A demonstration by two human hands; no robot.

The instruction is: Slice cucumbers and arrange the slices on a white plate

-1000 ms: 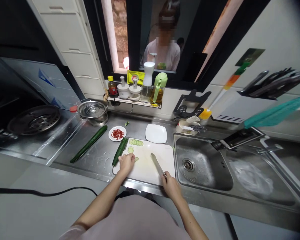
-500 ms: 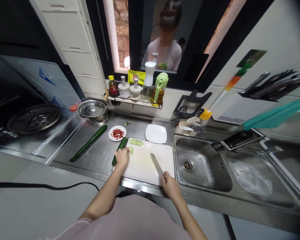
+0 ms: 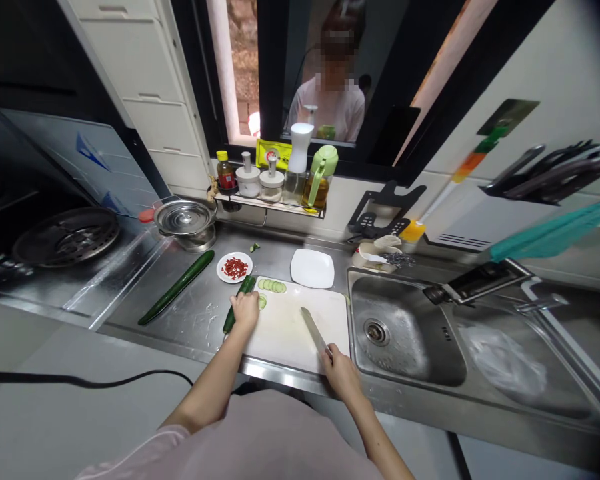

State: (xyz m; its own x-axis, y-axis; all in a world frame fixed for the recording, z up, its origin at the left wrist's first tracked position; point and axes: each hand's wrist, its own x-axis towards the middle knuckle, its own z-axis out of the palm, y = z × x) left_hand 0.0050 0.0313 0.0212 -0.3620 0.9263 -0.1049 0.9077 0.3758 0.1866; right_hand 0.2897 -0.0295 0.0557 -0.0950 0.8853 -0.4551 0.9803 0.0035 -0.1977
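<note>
A white cutting board lies on the steel counter before me. My left hand is at its left edge, fingers curled onto cucumber slices, partly hidden beneath them. Just beyond, several overlapping cucumber slices form a short row on the board. A cut cucumber lies along the board's left edge, partly covered by that hand. My right hand is closed around the handle of a kitchen knife, its blade pointing away from me over the board's right half.
A whole cucumber lies at left, near a plate of chopped red pieces. Behind the board is a white square plate; to its right, a sink. Bottles and jars stand on a rack. Steel bowl at back left.
My left hand has shifted slightly right over the small group of slices, covering more of them. The right hand and knife have stayed in place.
</note>
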